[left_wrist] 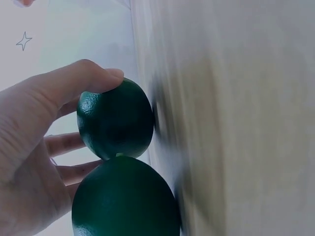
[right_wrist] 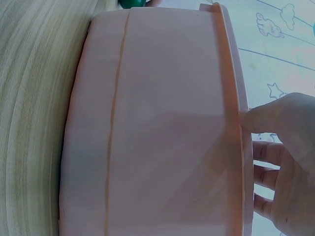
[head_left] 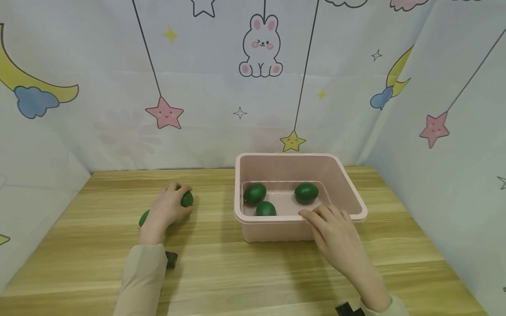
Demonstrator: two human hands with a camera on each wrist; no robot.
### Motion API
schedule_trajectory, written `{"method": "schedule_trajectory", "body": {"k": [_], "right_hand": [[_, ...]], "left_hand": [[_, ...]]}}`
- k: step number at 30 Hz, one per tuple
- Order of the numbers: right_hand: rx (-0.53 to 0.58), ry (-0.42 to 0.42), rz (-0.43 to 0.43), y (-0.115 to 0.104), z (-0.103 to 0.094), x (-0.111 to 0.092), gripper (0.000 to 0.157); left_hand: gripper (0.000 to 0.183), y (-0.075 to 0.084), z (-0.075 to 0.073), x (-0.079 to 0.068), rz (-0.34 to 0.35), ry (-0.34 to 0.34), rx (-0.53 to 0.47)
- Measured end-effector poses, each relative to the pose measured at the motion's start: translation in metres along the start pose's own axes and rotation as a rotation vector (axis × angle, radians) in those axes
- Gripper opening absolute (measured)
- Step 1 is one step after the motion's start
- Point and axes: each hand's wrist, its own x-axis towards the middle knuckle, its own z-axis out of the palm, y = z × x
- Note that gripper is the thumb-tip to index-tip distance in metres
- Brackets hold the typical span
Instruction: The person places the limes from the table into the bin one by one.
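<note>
My left hand (head_left: 168, 208) is at the left of the table, thumb and fingers round a glossy dark green lime (left_wrist: 115, 118). A second lime (left_wrist: 125, 201) sits right beside the held one, nearer the wrist and partly covered by the hand in the head view. To the right stands a pink plastic bin (head_left: 276, 230) with a lime (head_left: 254, 193) at its left, another lime (head_left: 266, 209) by the near wall and a third lime (head_left: 306, 193) farther right. My right hand (head_left: 336, 237) grips the bin's near rim, thumb outside and fingers over the edge.
The wooden table (head_left: 213, 272) meets a white curtain (head_left: 205, 79) printed with stars, moons and a rabbit at the back and sides. A black strap piece (head_left: 171, 260) shows at the left sleeve, and another black piece (head_left: 348, 309) by the right wrist.
</note>
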Motion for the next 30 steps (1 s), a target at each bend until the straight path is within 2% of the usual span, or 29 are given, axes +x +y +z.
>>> {"method": "schedule_trajectory", "body": {"k": [14, 30], "right_hand": [[0.004, 0.013, 0.0, 0.0, 0.0, 0.0, 0.024], [0.002, 0.018, -0.003, 0.0, 0.001, 0.0, 0.024]], "left_hand": [[0.057, 0.003, -0.001, 0.002, -0.002, -0.014, 0.0], [0.057, 0.015, -0.012, -0.001, 0.031, 0.039, -0.023]]}}
